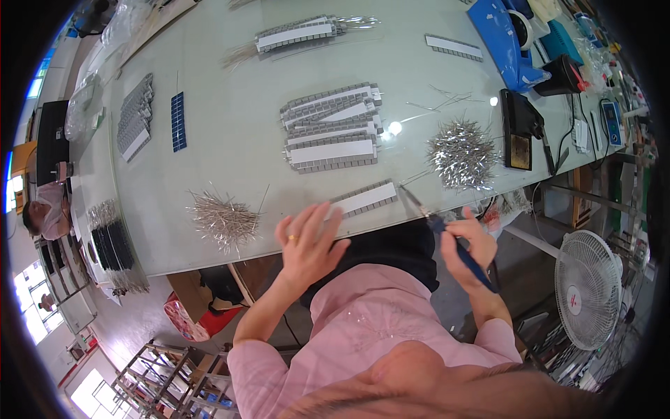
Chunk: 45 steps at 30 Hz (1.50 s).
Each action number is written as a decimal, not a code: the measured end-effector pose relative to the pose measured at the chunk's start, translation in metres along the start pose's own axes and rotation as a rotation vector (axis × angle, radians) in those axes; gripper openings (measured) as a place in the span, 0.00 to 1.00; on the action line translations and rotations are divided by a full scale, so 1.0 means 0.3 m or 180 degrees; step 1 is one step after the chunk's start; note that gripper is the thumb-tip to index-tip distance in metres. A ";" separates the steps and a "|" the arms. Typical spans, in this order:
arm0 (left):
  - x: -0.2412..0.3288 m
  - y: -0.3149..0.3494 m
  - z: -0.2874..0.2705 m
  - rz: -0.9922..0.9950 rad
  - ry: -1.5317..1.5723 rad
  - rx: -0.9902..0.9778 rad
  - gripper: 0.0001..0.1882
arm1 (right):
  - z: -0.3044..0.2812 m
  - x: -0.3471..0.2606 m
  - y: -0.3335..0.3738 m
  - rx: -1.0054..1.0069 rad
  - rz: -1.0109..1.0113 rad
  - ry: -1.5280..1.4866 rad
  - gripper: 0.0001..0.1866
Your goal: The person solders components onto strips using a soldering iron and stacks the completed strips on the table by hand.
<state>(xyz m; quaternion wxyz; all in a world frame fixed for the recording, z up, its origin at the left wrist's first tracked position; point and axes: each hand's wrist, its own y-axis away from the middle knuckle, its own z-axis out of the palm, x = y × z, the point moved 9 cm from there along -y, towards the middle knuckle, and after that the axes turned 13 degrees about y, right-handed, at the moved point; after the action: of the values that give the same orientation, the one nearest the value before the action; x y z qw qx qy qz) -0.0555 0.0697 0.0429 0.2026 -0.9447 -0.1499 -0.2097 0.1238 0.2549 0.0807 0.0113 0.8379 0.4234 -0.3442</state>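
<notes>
My right hand [469, 248] is closed around the blue handle of a soldering iron [437, 222]. The iron's tip points at the right end of a grey-and-white segmented strip [366, 200], which looks like a small solar cell strip seen from the back. Over the strip's left end lies my left hand [310, 244], fingers spread, hiding that end; whether they press on it I cannot tell. Thin silvery wire is near the iron's tip. To the right sits a heap of short metal ribbons [463, 155], and a second heap of ribbons [225, 218] lies left of my left hand.
Stacked grey-and-white strips [331, 150] lie mid-table, with another bundle [296, 35] farther off. A dark blue strip [179, 122] is at left. At right stand a soldering iron stand [518, 133], a blue holder [499, 42] and a black cup [560, 75]. A white fan [588, 290] is beside me.
</notes>
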 end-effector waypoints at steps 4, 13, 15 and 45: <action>-0.120 0.110 -0.117 -0.0319 -0.0233 0.0227 0.26 | -0.045 0.054 0.029 0.0199 0.0402 -0.0653 0.07; -0.141 0.172 -0.075 -0.0441 -0.0469 -0.0087 0.29 | 0.081 -0.013 -0.006 -0.0240 0.0094 -0.0790 0.09; -0.129 0.174 -0.068 -0.0464 -0.0334 -0.0036 0.28 | 0.110 -0.035 -0.015 -0.0330 0.0020 -0.0849 0.09; -0.109 0.161 -0.035 -0.0254 -0.0130 0.0158 0.29 | 0.256 -0.320 -0.078 -0.0761 -0.1199 -0.0477 0.13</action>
<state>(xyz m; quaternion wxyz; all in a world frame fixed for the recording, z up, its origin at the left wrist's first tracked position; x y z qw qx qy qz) -0.0695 0.0164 0.0211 0.2144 -0.9367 -0.1967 -0.1946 0.0247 0.1786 0.0848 0.0774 0.7089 0.6080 -0.3489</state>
